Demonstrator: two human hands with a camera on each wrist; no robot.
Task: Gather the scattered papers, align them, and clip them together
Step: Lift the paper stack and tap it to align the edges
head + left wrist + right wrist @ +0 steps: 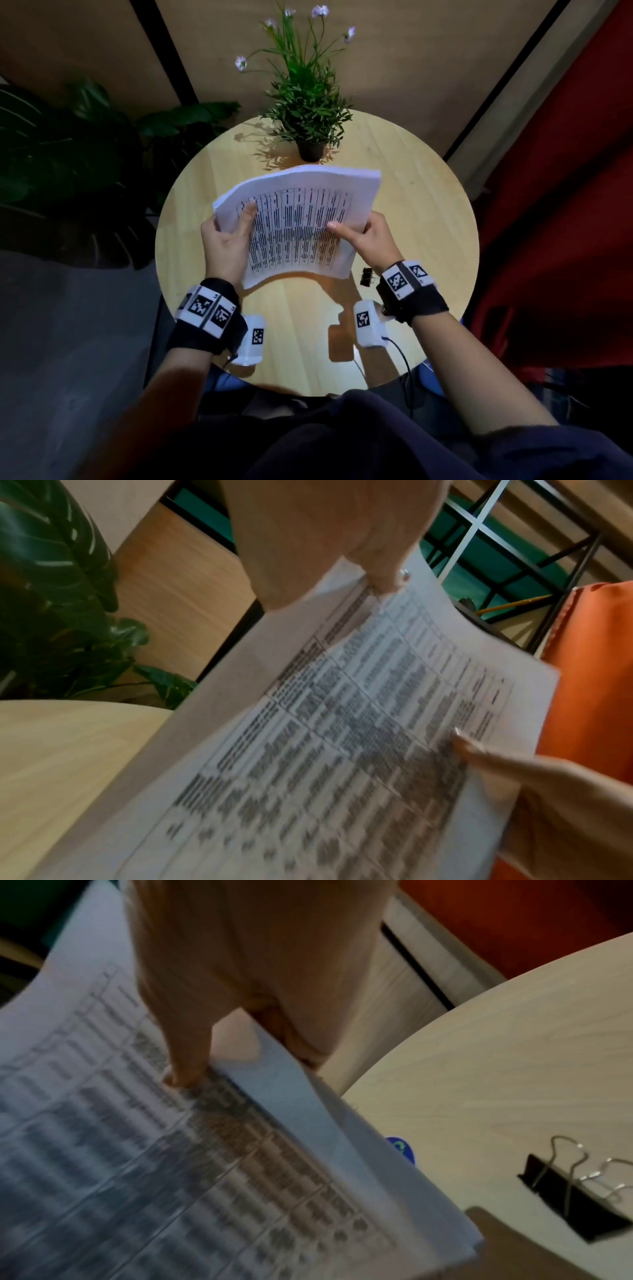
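Note:
A stack of white papers (301, 222) printed with tables hangs above the round wooden table (411, 212), held by both hands. My left hand (227, 236) grips the stack's left edge, thumb on the top sheet. My right hand (368, 238) grips the right edge, thumb pressed on the print. The papers (342, 750) fill the left wrist view, with my left thumb (383, 580) on top. In the right wrist view the papers (171, 1150) show several layered edges. A black binder clip (368, 277) lies on the table by my right wrist, and the clip (578, 1202) is plain in the right wrist view.
A small potted plant (310, 113) with pale flowers stands at the table's far edge. Large dark leaves (68, 137) sit left of the table. A red-orange cloth (565, 222) hangs on the right. Bare tabletop lies between my wrists.

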